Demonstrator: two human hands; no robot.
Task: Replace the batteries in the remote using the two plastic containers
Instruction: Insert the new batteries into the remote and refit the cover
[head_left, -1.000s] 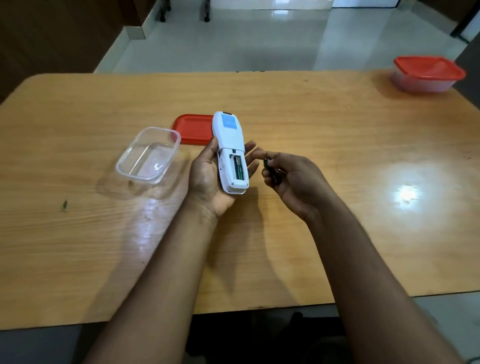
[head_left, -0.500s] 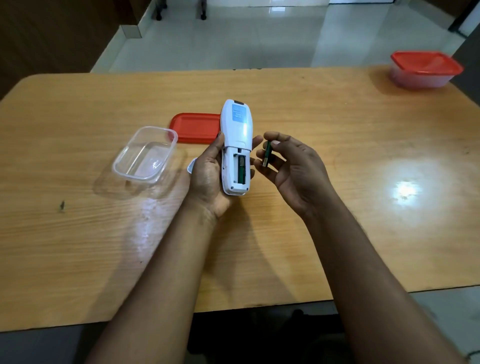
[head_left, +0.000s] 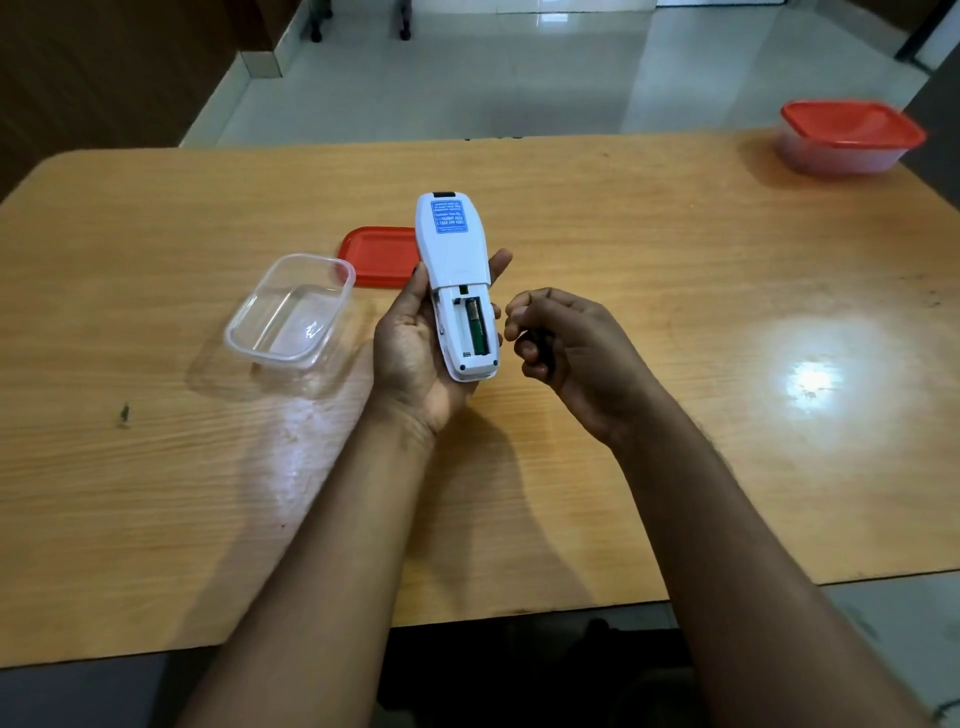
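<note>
My left hand (head_left: 415, 353) holds a white remote (head_left: 457, 270) back side up, with its battery bay uncovered. One green battery (head_left: 477, 332) lies in the right slot of the bay; the left slot looks bare. Just to the right of the remote, my right hand (head_left: 566, 343) is curled around a dark battery (head_left: 544, 347), mostly hidden by the fingers. An open clear plastic container (head_left: 291, 312) stands to the left of the remote, and its red lid (head_left: 376, 255) lies flat behind it. A second container with a red lid on (head_left: 849, 136) stands at the table's far right corner.
All of this is on a wooden table (head_left: 675, 249) whose near edge runs below my forearms. A small dark mark (head_left: 123, 414) sits on the left of the tabletop. A tiled floor lies beyond the far edge.
My right hand has curled shut around the battery and dropped slightly away from the remote; half a second ago it held the battery upright at the fingertips. The remote has tilted a little.
</note>
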